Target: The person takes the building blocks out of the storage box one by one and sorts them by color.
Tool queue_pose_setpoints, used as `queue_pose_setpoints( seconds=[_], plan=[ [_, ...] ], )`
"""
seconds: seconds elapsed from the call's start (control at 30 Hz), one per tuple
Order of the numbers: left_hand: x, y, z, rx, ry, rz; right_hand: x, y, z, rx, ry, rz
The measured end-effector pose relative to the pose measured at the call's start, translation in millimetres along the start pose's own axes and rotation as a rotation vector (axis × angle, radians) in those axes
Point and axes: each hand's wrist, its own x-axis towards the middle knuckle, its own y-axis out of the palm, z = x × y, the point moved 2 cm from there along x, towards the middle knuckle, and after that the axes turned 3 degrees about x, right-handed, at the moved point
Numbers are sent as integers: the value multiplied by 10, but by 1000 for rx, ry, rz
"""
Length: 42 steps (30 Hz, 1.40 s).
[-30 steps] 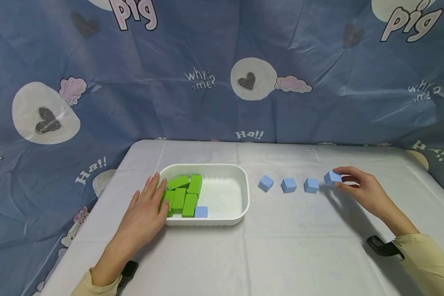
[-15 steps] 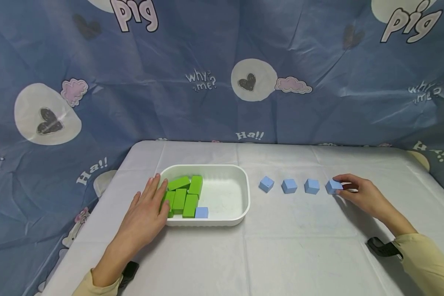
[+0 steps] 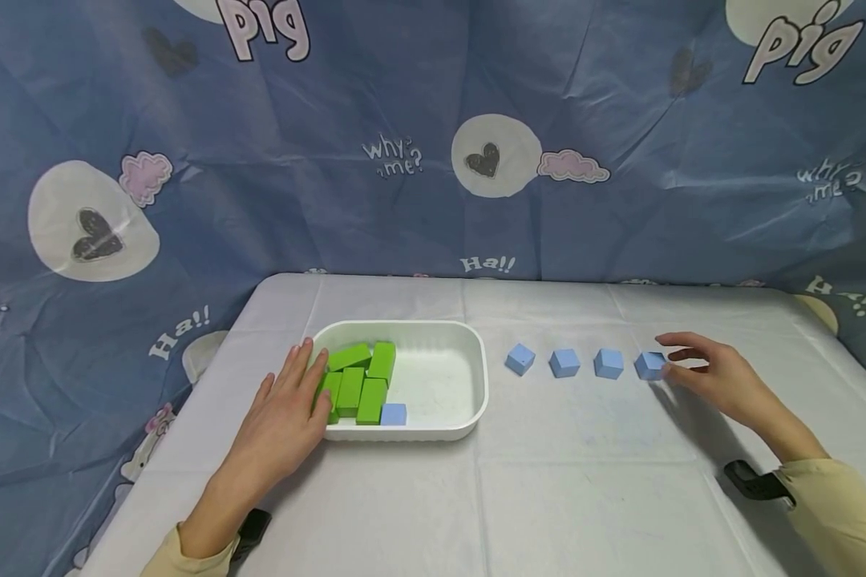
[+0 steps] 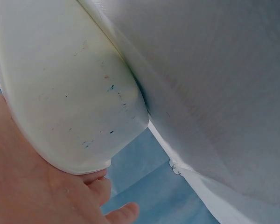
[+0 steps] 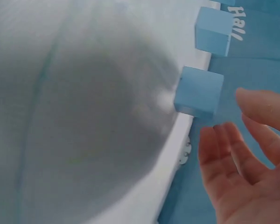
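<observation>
At the right end of a row of blue cubes sits one blue cube (image 3: pixel 649 366), on the table. Beside it is my right hand (image 3: pixel 725 381), fingers spread apart; the right wrist view shows a gap between this cube (image 5: pixel 199 91) and the fingertips (image 5: pixel 213 135). My left hand (image 3: pixel 277 425) rests on the left rim of a white tray (image 3: pixel 469 429), its fingers straight. Inside the tray lie several green blocks (image 3: pixel 350 391) and a blue cube (image 3: pixel 393 414). In the left wrist view the tray's outer wall (image 4: pixel 79 93) fills much of the picture beside the hand.
Left of the end cube stand three more blue cubes, the nearest to the tray (image 3: pixel 520 359) turned at an angle. A white cloth covers the table (image 3: pixel 584 497). Behind its far edge hangs a blue printed curtain (image 3: pixel 418 216).
The right hand lowered the blue cube to the table at the row's right end, then let go and drew slightly away to the right. The left hand has stayed on the tray.
</observation>
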Motion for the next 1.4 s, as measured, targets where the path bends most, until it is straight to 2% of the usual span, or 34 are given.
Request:
queue_pose_setpoints(
  seconds=[0.23,0.47,0.77,0.93,1.1,1.2,1.4],
  plan=[
    [6,32,17,7,-4,-3,-20,26,160,3,-18,-98],
    [1,37,18,3,-5,-6,0,160,412,-8,-82,-122],
    [-4,24,3,-1,-15,-2,88,336,664,100,-94,-97],
    [-2,12,-1,-2,-20,1,154,463,797,169,-162,-65],
    [-12,1,5,-1,-17,-4,211,555,1120,211,-248,-49],
    [-14,6,7,-5,-15,-4,228,573,1320,242,-260,-27],
    [-9,15,11,-4,-18,-3,300,650,1500,305,-275,16]
  ],
)
